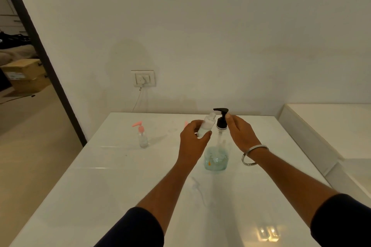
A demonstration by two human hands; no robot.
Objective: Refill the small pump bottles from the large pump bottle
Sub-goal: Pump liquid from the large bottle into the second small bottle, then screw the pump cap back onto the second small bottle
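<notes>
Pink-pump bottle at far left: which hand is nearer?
Left. The left hand, holding an uncapped small bottle, is nearer the pink-pump bottle; the right hand is beyond the large bottle.

- We see the large pump bottle point(216, 154) standing mid-desk point(112, 186).
- Our left hand point(193, 138) holds a small open bottle point(205, 126) just left of its pump.
- Another small pump bottle point(142, 136) stands well to the left.

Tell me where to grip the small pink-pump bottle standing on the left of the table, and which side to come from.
Grip the small pink-pump bottle round its clear body, below the pink pump, probably coming in from the near side. It stands upright and apart from everything else on the table. The body looks round, so fingers can wrap it. The pump head is narrow, a poorer hold.
</notes>
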